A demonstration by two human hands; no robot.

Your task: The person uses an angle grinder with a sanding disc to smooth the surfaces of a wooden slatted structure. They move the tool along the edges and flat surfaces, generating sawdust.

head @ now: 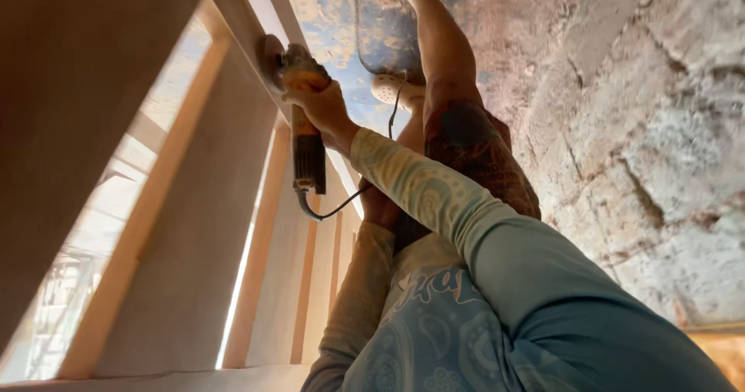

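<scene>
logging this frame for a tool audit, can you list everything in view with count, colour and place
angle grinder: one, yellow and black, upper left of centre, its disc end against the wooden frame
power cord: one, black, looping out of the grinder's rear end toward the person
wooden frame: one, pale bare wood with several slats and open gaps, filling the left half
stone wall: one, rough grey and tan, right half
painted surface: one patch, worn blue and cream, top centre
sandal: one, white, top centre, on the person's foot
hands: one clearly seen, gripping the grinder's body; which hand it is cannot be told, and the other is hidden
sleeves: two, light blue patterned, centre and lower centre
bare leg: one, top centre
</scene>
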